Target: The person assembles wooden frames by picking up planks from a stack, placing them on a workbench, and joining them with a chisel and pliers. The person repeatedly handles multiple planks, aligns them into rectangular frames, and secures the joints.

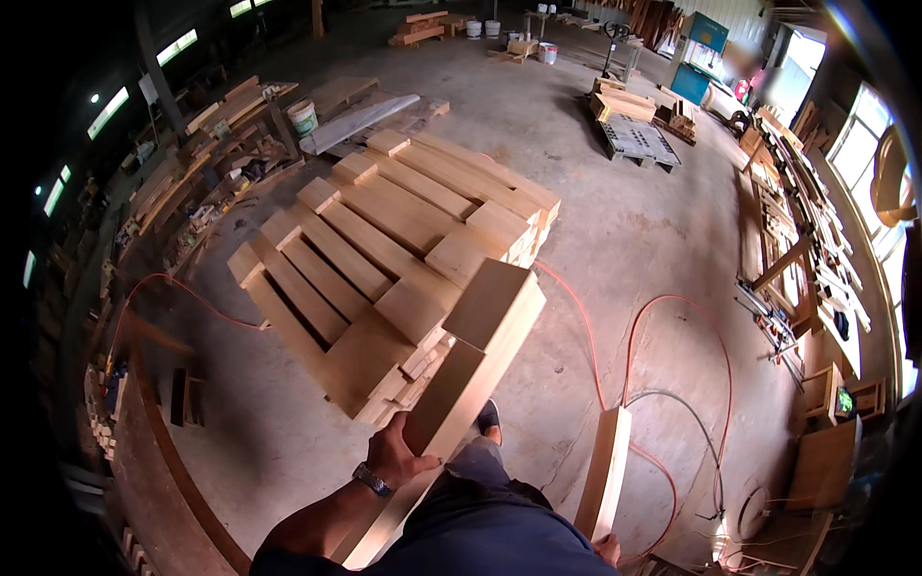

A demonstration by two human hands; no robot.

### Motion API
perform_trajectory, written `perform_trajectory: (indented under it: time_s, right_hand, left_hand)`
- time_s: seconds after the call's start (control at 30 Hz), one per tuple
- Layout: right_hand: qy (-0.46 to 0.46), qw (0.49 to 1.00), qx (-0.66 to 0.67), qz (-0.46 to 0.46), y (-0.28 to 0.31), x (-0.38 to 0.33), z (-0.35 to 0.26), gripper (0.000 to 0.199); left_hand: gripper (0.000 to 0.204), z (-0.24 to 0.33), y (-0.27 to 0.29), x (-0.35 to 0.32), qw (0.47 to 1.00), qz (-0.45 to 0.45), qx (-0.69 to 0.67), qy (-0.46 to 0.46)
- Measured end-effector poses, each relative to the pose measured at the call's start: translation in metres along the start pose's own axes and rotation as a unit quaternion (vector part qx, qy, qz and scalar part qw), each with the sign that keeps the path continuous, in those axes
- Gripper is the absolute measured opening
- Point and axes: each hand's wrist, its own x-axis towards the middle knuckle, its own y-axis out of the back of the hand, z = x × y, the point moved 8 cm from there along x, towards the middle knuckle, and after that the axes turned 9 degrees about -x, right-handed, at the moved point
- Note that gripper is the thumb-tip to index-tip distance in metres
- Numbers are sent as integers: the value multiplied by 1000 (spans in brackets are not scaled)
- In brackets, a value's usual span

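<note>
My left hand (392,457), with a watch on its wrist, is closed on the edge of a long wooden beam (442,398). The beam runs from beside my body up toward the stack, and its far end is a thicker block (495,305). Whether that end is one piece with the beam, I cannot tell. At the lower right, my right hand (607,549) grips the near end of a second pale wooden beam (605,470); most of this hand is hidden. A stack of similar thick-ended wooden pieces (403,216) lies ahead of me.
Red hoses (586,326) loop over the concrete floor (672,230) to the right. Lumber racks (797,240) line the right wall. Left of the stack stands a cluttered bench (206,158) beside a white bucket (303,117). A pallet jack and loaded pallet (634,134) are farther off.
</note>
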Motion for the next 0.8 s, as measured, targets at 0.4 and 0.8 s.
perform_trajectory:
  time_s: [0.4, 0.8]
  right_hand:
    - [175, 975, -36, 134, 198, 122, -274, 64]
    - [434, 889, -95, 110, 344, 220, -665, 73]
  left_hand:
    - [85, -6, 39, 203, 975, 160, -152, 32]
    - [82, 6, 71, 288, 932, 323, 18, 163]
